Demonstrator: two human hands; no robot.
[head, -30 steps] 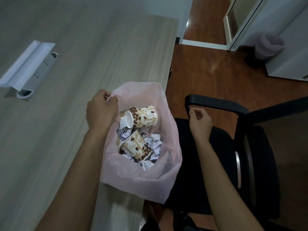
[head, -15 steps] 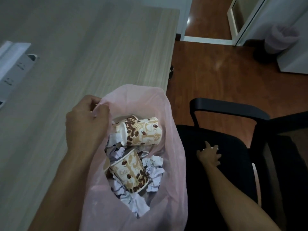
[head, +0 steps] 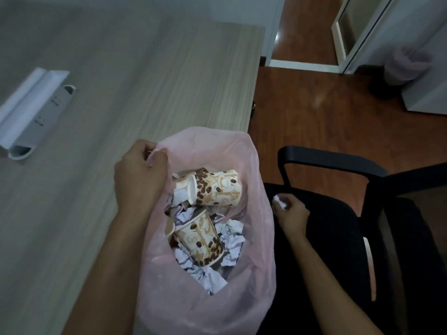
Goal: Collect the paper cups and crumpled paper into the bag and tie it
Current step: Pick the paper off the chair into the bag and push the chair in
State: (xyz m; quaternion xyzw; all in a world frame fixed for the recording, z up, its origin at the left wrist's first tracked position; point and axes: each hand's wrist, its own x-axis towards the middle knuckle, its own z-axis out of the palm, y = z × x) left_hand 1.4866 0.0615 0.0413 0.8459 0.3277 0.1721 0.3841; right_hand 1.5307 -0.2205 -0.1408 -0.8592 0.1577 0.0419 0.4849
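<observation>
A pink plastic bag (head: 256,189) hangs open at the desk's right edge. My left hand (head: 139,180) pinches its left rim and keeps the mouth wide. Inside lie paper cups printed with coffee beans, one on its side near the top (head: 217,188) and one lower down (head: 202,240), among several white crumpled paper balls (head: 229,232). Over the black chair seat, just right of the bag, my right hand (head: 291,211) holds a small white crumpled paper ball (head: 279,201) in its fingertips.
The wooden desk (head: 108,93) fills the left, with a white power-socket box (head: 36,110) set in it. A black office chair (head: 362,238) with an armrest (head: 326,163) stands right of the bag. A bin with a pink liner (head: 408,66) stands on the floor far right.
My right hand went down from the armrest to the chair seat and now has a crumpled paper ball in its fingers, raised beside the bag. My left hand kept its hold on the rim.
</observation>
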